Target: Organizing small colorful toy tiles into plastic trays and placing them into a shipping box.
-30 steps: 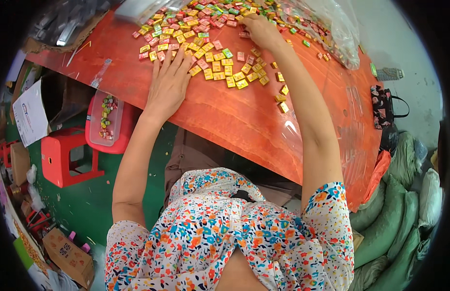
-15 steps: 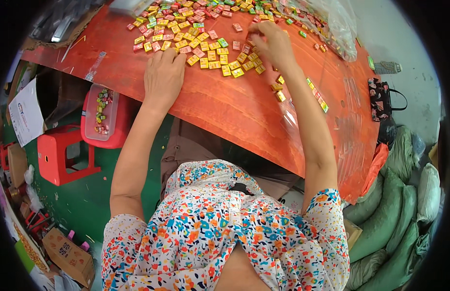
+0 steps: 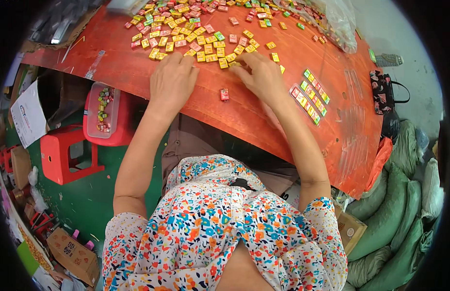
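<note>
Small yellow, red, pink and green boxes (image 3: 206,40) lie scattered over the far part of the red table (image 3: 205,104). My left hand (image 3: 173,80) is closed at the near edge of this spread, back up and fingers curled down; its fingertips and anything in them are hidden. My right hand (image 3: 262,77) reaches to the same edge further right, its thumb and fingers pinched at a small yellow box (image 3: 233,63). Between the hands, nearer me, a single red box (image 3: 224,94) lies apart. Right of my right forearm are two narrow clear trays (image 3: 308,103) with rows of coloured boxes.
Empty clear trays (image 3: 352,138) lie along the table's right side, below a clear plastic bag (image 3: 342,24). At left, a plastic tub (image 3: 94,127) of boxes sits on a red stool. Green sacks (image 3: 390,213) and a black floral bag (image 3: 380,92) are at right.
My right hand has moved left and nearer me, from the far boxes to the near edge. The lone red box now shows between my hands. My left hand has shifted slightly right.
</note>
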`<state>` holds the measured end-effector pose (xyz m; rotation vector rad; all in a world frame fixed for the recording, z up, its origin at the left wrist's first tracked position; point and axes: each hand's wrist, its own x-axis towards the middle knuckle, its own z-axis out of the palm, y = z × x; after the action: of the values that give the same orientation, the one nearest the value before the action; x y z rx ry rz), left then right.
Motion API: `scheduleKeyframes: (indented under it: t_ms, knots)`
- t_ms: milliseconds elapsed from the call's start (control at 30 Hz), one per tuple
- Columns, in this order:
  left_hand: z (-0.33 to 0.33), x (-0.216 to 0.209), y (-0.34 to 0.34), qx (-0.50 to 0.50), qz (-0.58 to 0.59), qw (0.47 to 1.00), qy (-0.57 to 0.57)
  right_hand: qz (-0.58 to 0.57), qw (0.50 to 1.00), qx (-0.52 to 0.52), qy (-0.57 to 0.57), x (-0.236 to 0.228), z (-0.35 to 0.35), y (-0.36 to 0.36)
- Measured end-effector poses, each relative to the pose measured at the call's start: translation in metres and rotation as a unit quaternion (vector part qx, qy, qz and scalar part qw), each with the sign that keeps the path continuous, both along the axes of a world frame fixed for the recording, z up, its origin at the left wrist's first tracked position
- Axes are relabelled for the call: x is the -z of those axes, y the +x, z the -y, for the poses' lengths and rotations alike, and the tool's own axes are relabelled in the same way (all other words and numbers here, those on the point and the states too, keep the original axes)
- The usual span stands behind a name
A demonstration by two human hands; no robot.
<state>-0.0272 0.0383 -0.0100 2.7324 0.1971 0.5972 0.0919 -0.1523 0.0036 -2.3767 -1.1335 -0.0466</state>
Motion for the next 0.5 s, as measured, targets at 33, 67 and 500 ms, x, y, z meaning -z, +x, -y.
scheduleKeyframes:
  t_ms: [33, 67, 500]
  knots:
    - [0.005, -0.001, 0.001, -0.002, 0.013, 1.000, -0.023, 0.039, 0.999, -0.005, -0.027, 0.005, -0.004, 0.002]
    - [0.009, -0.001, 0.002, -0.001, 0.012, 1.000, -0.023, 0.038, 0.999, -0.005, -0.027, 0.009, -0.005, 0.001]
    - [0.028, 0.006, -0.018, 0.130, -0.091, 0.965, -0.208, -0.127, 0.984, -0.118, 0.044, 0.005, 0.029, -0.029]
